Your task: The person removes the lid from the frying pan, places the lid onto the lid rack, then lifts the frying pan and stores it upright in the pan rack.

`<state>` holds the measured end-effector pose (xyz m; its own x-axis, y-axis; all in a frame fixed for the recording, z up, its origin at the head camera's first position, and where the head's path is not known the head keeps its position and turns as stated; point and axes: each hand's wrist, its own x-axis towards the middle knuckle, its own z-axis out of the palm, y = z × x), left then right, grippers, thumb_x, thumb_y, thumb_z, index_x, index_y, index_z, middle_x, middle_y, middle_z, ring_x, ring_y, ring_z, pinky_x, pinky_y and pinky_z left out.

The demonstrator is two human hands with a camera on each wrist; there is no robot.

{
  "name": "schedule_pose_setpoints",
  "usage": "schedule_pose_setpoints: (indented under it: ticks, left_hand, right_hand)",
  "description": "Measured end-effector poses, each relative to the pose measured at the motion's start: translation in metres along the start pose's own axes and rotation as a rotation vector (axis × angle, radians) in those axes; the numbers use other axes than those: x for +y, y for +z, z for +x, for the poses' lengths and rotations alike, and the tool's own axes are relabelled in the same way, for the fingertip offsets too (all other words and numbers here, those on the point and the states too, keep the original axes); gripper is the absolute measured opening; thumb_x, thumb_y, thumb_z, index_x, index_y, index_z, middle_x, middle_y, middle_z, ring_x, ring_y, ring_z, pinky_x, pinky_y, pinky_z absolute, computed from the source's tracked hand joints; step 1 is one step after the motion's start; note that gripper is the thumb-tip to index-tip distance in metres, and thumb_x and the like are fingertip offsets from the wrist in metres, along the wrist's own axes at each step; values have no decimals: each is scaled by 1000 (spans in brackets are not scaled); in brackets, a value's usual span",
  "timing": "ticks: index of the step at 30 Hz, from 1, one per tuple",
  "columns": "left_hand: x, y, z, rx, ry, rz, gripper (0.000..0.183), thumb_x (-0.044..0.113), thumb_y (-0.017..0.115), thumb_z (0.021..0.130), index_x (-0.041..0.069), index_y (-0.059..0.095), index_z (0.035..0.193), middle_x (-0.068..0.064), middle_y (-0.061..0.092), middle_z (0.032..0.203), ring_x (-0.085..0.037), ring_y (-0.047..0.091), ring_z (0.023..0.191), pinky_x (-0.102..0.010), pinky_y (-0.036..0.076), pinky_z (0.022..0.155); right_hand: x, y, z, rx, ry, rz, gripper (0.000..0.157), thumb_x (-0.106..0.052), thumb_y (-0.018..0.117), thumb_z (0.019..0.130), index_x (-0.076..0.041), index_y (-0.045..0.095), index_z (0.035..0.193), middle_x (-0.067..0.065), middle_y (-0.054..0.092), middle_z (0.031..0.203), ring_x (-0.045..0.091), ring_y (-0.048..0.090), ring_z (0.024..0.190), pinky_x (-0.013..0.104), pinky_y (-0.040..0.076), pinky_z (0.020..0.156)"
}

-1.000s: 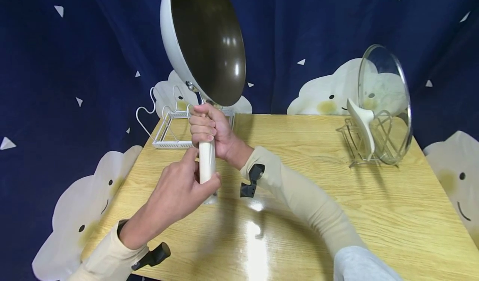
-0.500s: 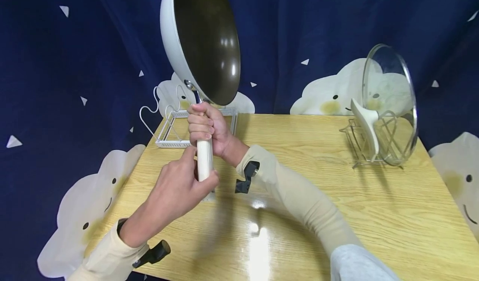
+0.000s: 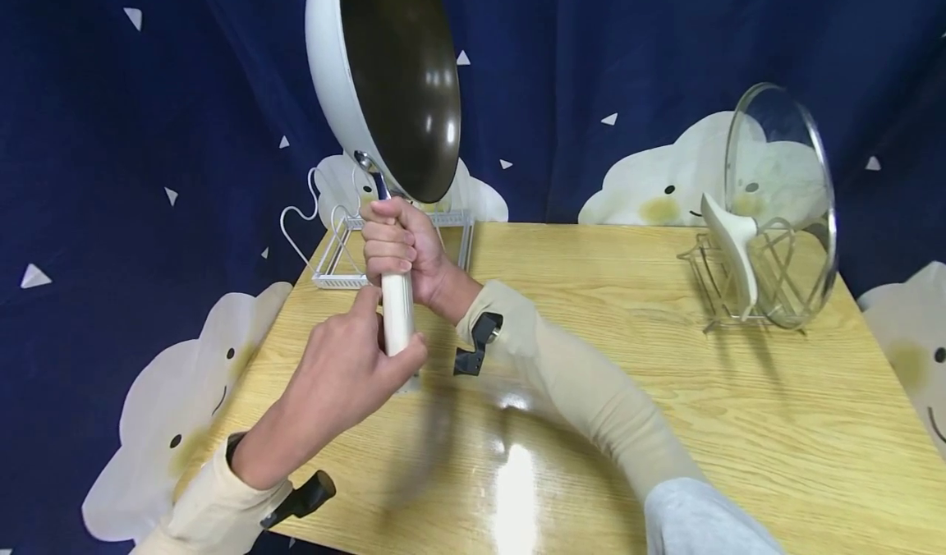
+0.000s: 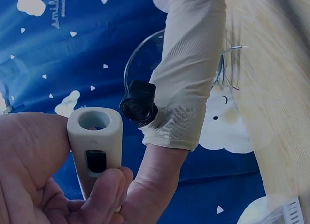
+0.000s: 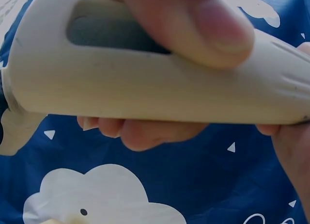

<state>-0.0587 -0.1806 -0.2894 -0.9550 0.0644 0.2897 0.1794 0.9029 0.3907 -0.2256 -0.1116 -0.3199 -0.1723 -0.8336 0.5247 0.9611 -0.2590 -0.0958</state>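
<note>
A deep frying pan [image 3: 402, 79], white outside and dark brown inside, is held up on its side above the table, its top cut off by the head view. My right hand [image 3: 402, 243] grips the cream handle [image 3: 398, 313] just below its metal joint. Lower down, my left hand [image 3: 347, 366] holds the handle's end, the thumb to one side. The left wrist view shows the hanging hole in the handle end [image 4: 94, 129], with left fingertips [image 4: 104, 195] against it. In the right wrist view a thumb [image 5: 218, 35] lies over the handle's grey inset [image 5: 111, 32].
Behind the hands, a white wire rack [image 3: 336, 280] stands at the table's back left. A glass lid [image 3: 783, 202] with a white handle [image 3: 732, 243] stands on edge in a metal wire rack [image 3: 709, 292] at the back right. A dark blue curtain [image 3: 532, 87] hangs beyond the wooden table [image 3: 591, 391].
The pan and both hands have shifted slightly left, while the table and racks sit slightly farther right in view. Both hands keep hold of the handle.
</note>
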Motion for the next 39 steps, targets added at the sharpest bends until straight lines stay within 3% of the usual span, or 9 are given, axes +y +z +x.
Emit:
schedule_pose_setpoints:
  ticks: [16, 39]
  left_hand:
    - [-3, -4, -3, -5, -14, 25, 36, 24, 70, 80, 3, 53, 102, 1, 53, 61, -13, 48, 47, -30, 39, 41]
    - [-10, -2, -5, -22, -49, 46, 31, 25, 69, 80, 5, 54, 99, 1, 51, 60, -15, 48, 48, -31, 38, 42]
  right_hand:
    - [5, -10, 8, -53, 28, 104, 35, -9, 53, 93, -15, 35, 65, -12, 21, 49, 5, 22, 37, 17, 25, 39]
    - [9, -27, 9, -53, 35, 169, 36, -12, 54, 94, -16, 35, 64, -13, 22, 49, 4, 22, 38, 20, 30, 38]
